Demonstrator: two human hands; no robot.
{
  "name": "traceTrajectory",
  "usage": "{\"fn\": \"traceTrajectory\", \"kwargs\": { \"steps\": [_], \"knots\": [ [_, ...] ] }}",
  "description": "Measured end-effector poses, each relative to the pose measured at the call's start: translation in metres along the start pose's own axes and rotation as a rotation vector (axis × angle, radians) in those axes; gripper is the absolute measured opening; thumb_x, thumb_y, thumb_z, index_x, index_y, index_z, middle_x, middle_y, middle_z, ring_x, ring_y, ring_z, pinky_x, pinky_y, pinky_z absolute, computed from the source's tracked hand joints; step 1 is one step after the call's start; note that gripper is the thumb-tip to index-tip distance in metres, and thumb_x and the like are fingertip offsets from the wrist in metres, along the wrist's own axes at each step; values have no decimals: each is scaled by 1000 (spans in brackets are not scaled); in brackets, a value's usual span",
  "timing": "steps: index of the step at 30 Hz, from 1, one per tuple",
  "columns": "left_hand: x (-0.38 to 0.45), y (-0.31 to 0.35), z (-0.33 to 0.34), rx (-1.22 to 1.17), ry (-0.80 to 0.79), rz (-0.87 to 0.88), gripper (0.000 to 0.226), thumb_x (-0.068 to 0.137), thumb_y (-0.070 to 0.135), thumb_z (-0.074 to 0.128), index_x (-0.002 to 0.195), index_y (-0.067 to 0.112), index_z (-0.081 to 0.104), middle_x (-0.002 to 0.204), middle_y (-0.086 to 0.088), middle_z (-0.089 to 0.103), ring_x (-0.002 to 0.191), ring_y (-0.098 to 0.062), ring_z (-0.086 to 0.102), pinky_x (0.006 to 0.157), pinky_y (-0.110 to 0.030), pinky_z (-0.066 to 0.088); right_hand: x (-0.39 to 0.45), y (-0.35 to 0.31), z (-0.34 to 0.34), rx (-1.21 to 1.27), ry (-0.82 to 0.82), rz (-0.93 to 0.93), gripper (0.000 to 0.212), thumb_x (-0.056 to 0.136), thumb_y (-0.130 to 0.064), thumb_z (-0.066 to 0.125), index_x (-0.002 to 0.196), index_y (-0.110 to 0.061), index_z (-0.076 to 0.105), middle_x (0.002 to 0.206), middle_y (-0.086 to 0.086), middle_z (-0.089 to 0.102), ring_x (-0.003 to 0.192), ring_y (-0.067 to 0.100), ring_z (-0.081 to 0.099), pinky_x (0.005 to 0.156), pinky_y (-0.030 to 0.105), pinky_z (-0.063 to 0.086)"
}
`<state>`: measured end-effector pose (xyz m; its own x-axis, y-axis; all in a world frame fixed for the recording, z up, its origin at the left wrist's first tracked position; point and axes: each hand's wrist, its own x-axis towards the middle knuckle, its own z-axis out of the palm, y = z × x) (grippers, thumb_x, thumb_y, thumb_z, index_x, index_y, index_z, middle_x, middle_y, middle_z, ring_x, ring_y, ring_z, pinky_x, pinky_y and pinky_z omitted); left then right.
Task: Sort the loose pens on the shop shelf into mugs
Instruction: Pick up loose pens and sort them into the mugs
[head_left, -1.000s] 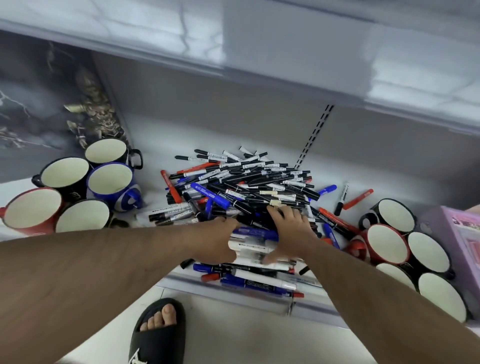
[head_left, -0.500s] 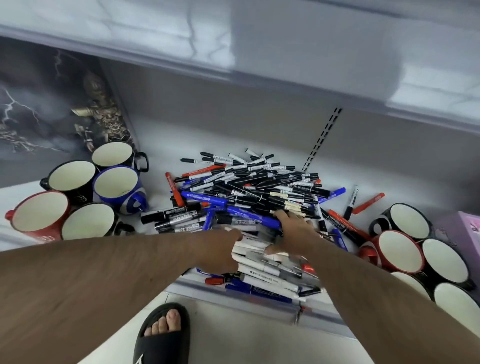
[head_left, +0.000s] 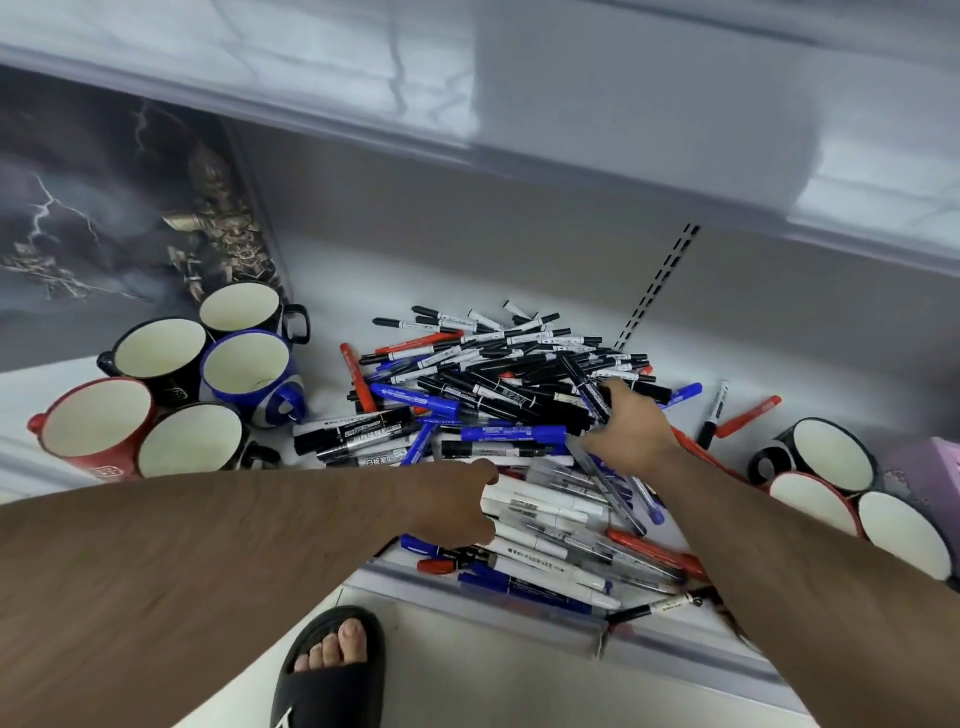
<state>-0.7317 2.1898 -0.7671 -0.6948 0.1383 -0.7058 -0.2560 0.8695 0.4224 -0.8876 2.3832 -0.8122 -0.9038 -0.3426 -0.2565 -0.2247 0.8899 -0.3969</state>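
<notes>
A big heap of loose pens, black, blue, red and white, covers the middle of the shelf. My right hand is on the heap's right side and pinches a dark pen that sticks up and away from it. My left hand lies at the heap's front with fingers curled down over the ends of white markers; its grip is hidden. Empty mugs stand on the left, among them a blue mug and a red mug. More mugs stand at the right.
A dark printed box stands behind the left mugs. A purple box sits at the far right. The upper shelf overhangs. Some pens reach the shelf's front rail. My foot in a black slipper is below.
My right hand has moved right and back and has lifted one dark pen out of the heap. My left hand has stayed at the front, and the view has tilted down a little.
</notes>
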Motion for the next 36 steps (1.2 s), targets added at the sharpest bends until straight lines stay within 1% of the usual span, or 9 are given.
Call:
{"fn": "traceTrajectory", "kwargs": {
  "steps": [7,11,14,16,21,25,28,31,36],
  "knots": [
    [2,9,-6,-222,41,-4,73,92,39,63,151,23,24,134,-1,54,106,-18,59,87,-31,51,-12,-37,-16,219,83,-25,62,75,-7,67,133,-12,45,77,3,66,63,14,65,54,27,53],
    [-11,33,-14,-473,143,99,96,76,52,77,151,33,21,151,6,35,128,-13,45,103,-31,43,-45,-72,-36,721,75,13,33,73,7,65,90,-18,53,63,-2,56,46,8,51,47,25,43],
    [-28,67,-18,-674,195,261,64,82,27,79,133,28,40,122,13,55,102,12,53,85,-8,43,-76,-89,-47,1145,44,171,24,74,9,59,81,-12,50,63,5,49,51,17,50,50,26,43],
    [-38,83,-14,-802,194,269,64,79,16,80,130,24,42,114,12,59,105,3,55,88,-14,43,-98,-93,-54,1276,-60,290,13,80,2,56,76,-7,49,62,9,45,40,14,49,41,19,40],
    [-66,108,7,-1109,24,195,23,81,-1,68,95,15,61,81,-7,70,71,-20,66,68,-31,57,-144,-87,-73,1326,-307,417,20,78,-17,58,60,-8,52,58,7,50,44,20,48,48,25,41],
    [-90,128,25,-1085,41,184,18,85,-9,57,85,9,60,60,-7,63,56,-19,62,60,-30,53,-181,-77,-96,1288,-367,386,56,89,-13,54,33,-7,55,54,11,59,52,25,58,57,28,48],
    [-101,139,39,-1034,69,206,20,82,-12,60,82,8,63,63,-8,62,54,-20,60,56,-28,52,-202,-73,-105,1266,-306,414,49,93,-29,62,50,-7,62,57,11,63,50,23,60,58,26,51],
    [-110,143,48,-924,38,246,16,81,-10,65,83,7,63,74,-14,61,58,-22,59,61,-30,51,-213,-67,-108,1366,-94,463,51,90,-58,60,74,-10,64,81,14,68,69,26,67,80,40,57],
    [-120,147,53,-934,-60,278,9,89,-4,64,89,4,65,85,-15,67,64,-20,64,65,-31,56,-230,-40,-135,1373,6,448,49,96,-57,50,93,-9,63,91,12,71,78,27,67,74,37,55]
  ]
}}
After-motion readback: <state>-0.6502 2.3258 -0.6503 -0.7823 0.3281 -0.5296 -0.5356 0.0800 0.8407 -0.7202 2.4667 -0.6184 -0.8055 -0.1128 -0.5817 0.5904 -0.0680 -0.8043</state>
